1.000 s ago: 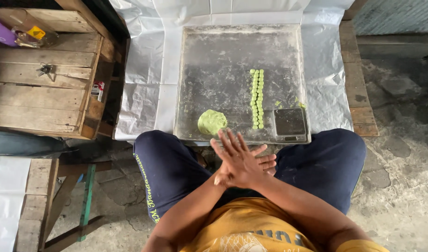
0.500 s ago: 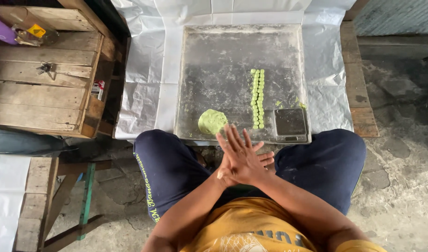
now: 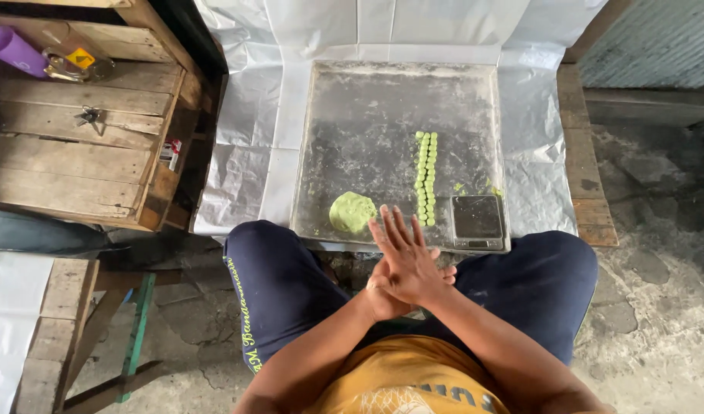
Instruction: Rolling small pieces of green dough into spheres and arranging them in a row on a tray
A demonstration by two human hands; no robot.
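Note:
My two hands are pressed palm to palm over my lap, just in front of the tray's near edge. My right hand [image 3: 404, 257] lies on top, its fingers spread and pointing toward the tray. My left hand [image 3: 376, 297] is underneath, and only its heel and fingertips show. Whatever may lie between the palms is hidden. On the square metal tray [image 3: 367, 115] a flattened green dough lump [image 3: 352, 212] sits near my fingers. Two rows of small green dough balls [image 3: 426, 176] run away from me, and a small digital scale [image 3: 477, 221] occupies the near right corner.
A white plastic sheet [image 3: 245, 153] lies under the tray on a wooden bench [image 3: 586, 169]. At the left stands a wooden crate [image 3: 68, 161] with a purple object [image 3: 14, 50], keys [image 3: 87, 116] and a small box [image 3: 168, 153]. Cracked concrete floor [image 3: 659, 268] lies to the right.
My upper hand has slid a little forward and to the right over the lower one. The tray and the dough have not moved.

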